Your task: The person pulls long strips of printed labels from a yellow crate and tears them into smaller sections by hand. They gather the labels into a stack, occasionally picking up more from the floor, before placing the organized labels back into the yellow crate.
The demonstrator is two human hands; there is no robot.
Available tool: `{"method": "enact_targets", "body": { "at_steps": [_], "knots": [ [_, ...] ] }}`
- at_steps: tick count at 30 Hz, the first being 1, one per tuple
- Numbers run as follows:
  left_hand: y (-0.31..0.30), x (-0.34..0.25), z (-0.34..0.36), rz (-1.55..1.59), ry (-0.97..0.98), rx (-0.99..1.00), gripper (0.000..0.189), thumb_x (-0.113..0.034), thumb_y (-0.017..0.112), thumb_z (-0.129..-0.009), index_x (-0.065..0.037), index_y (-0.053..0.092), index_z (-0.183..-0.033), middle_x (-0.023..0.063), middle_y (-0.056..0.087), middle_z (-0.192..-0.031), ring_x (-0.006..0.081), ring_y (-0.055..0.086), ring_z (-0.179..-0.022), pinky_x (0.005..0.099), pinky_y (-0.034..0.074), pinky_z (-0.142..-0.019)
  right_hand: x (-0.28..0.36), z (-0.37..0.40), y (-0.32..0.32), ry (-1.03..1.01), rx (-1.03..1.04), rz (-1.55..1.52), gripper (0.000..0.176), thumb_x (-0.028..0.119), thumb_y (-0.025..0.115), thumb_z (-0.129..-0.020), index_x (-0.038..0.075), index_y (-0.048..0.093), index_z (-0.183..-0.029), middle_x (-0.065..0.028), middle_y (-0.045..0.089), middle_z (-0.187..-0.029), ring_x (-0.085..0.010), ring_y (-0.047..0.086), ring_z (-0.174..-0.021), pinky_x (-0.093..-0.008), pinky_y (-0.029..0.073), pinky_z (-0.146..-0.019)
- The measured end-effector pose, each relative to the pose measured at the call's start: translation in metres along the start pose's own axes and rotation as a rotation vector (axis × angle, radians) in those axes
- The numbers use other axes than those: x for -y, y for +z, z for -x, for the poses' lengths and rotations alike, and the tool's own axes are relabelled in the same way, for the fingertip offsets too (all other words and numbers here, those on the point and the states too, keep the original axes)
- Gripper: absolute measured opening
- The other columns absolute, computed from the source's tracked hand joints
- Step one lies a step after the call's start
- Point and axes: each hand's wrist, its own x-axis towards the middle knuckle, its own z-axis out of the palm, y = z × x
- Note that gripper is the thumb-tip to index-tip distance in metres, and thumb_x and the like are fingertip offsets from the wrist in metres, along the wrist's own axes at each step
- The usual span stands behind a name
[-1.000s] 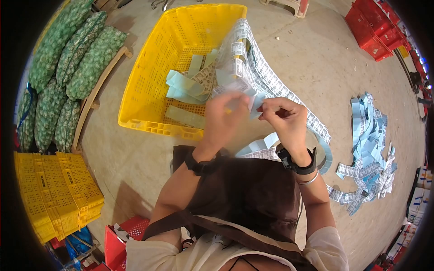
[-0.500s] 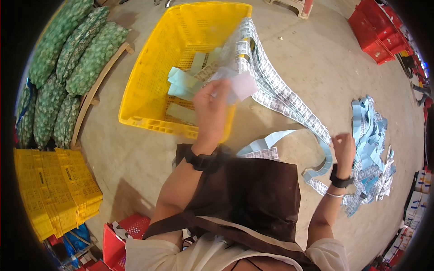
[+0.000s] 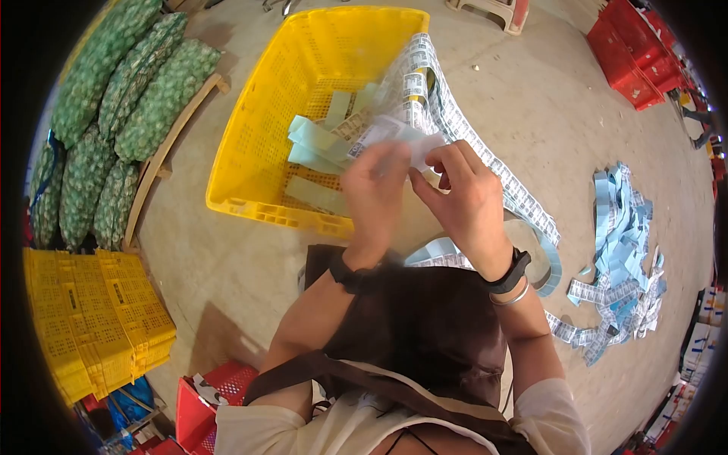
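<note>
In front of me, over the near right side of the yellow crate (image 3: 227,144), both hands meet at a thin, pale label piece (image 3: 427,145), partly see-through and blurred. My left hand (image 3: 373,199) is closed around its left part, its fingers smeared by motion. My right hand (image 3: 469,205) pinches at its right edge with thumb and forefinger. Long strips of printed labels (image 3: 485,163) hang over the crate's right rim and trail down to the floor. Pale blue backing strips (image 3: 315,155) lie inside the crate.
A heap of blue backing and label strips (image 3: 622,250) lies on the floor to the right. Filled green net sacks (image 3: 163,98) rest on a wooden pallet at left, near stacked yellow crates (image 3: 98,311). Red crates (image 3: 633,53) stand far right, a stool (image 3: 497,9) at the back.
My right hand has left the label strip by the floor heap and moved up and left to the pale label piece. My left hand has shifted slightly right, still holding it.
</note>
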Motion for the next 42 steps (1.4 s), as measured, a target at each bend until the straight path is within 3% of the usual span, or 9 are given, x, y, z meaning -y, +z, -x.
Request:
{"method": "enact_targets", "body": {
  "at_steps": [14,17,19,29,34,36,37,39,42],
  "knots": [
    [0.006,0.001,0.001,-0.028,0.071,0.001,0.016,-0.015,0.06,-0.08,0.001,0.061,-0.084,-0.0056,0.053,-0.067,0.0001,0.038,-0.055,0.0145,0.03,-0.049,-0.002,-0.001,0.008,-0.108,-0.141,0.233,0.02,0.006,0.068,-0.063,0.006,0.051,-0.073,-0.0037,0.05,-0.065,-0.0146,0.051,-0.048,-0.0245,0.041,-0.042],
    [0.005,0.001,0.0,0.038,0.019,-0.046,0.017,-0.013,0.06,-0.079,0.003,0.059,-0.083,0.0048,0.059,-0.076,0.0081,0.049,-0.067,0.0226,0.041,-0.06,-0.001,0.0,0.015,-0.083,-0.202,0.192,0.023,0.006,0.07,-0.06,0.007,0.05,-0.074,-0.0032,0.049,-0.066,-0.0149,0.05,-0.047,-0.0247,0.04,-0.042],
    [0.006,0.004,-0.001,0.075,0.046,-0.057,0.016,-0.016,0.061,-0.08,0.0,0.06,-0.082,-0.0059,0.051,-0.065,0.0004,0.037,-0.055,0.015,0.03,-0.049,-0.005,0.001,0.019,-0.127,-0.242,0.198,0.025,0.006,0.071,-0.059,0.007,0.05,-0.074,-0.0031,0.049,-0.067,-0.0151,0.05,-0.047,-0.0248,0.04,-0.041],
    [0.007,0.005,0.0,0.093,0.059,-0.057,0.017,-0.016,0.06,-0.08,0.0,0.061,-0.081,-0.0045,0.053,-0.067,0.0016,0.04,-0.059,0.0153,0.032,-0.052,-0.014,-0.003,0.026,-0.257,-0.342,0.218,0.014,0.009,0.063,-0.066,0.011,0.054,-0.077,-0.0027,0.046,-0.067,-0.0167,0.047,-0.044,-0.027,0.036,-0.037],
    [0.008,0.007,-0.001,0.371,-0.089,0.02,0.021,-0.014,0.054,-0.084,0.001,0.057,-0.099,0.0001,0.055,-0.082,0.0029,0.046,-0.067,0.0172,0.039,-0.058,-0.02,-0.003,0.021,-0.28,-0.375,0.194,0.012,0.006,0.062,-0.067,0.011,0.056,-0.076,-0.0023,0.049,-0.068,-0.0136,0.048,-0.046,-0.0246,0.036,-0.038],
    [0.003,0.011,-0.005,0.29,-0.056,0.037,0.024,-0.012,0.051,-0.085,0.001,0.052,-0.105,0.0023,0.055,-0.089,0.0046,0.048,-0.072,0.0188,0.041,-0.063,-0.013,-0.005,0.011,0.126,-0.354,-0.242,0.008,0.004,0.06,-0.072,0.008,0.057,-0.078,-0.0003,0.053,-0.068,-0.0077,0.047,-0.049,-0.0207,0.036,-0.042],
    [0.001,0.012,-0.006,0.209,-0.022,0.055,0.028,-0.011,0.048,-0.087,0.001,0.048,-0.112,0.0045,0.054,-0.096,0.0063,0.051,-0.077,0.0203,0.044,-0.068,-0.013,-0.005,0.008,0.125,-0.352,-0.243,0.008,0.004,0.06,-0.072,0.008,0.057,-0.078,-0.0003,0.053,-0.068,-0.0077,0.047,-0.049,-0.0207,0.036,-0.042],
    [0.003,0.011,-0.007,0.292,-0.003,0.068,0.031,-0.005,0.045,-0.086,0.0,0.044,-0.116,0.0063,0.052,-0.101,0.0089,0.051,-0.085,0.0217,0.044,-0.072,-0.013,-0.005,0.005,0.583,-0.164,-0.987,0.006,0.003,0.057,-0.077,0.004,0.058,-0.082,0.001,0.055,-0.069,-0.0041,0.045,-0.053,-0.0178,0.035,-0.046],
    [0.007,0.005,-0.006,0.39,0.039,0.091,0.039,0.001,0.039,-0.084,0.0,0.036,-0.123,0.0102,0.048,-0.111,0.0144,0.05,-0.097,0.0256,0.043,-0.081,-0.023,-0.002,0.015,0.7,0.0,-1.276,0.008,0.005,0.055,-0.078,0.003,0.058,-0.086,0.0033,0.052,-0.069,-0.004,0.042,-0.053,-0.0176,0.032,-0.047]
  ]
}}
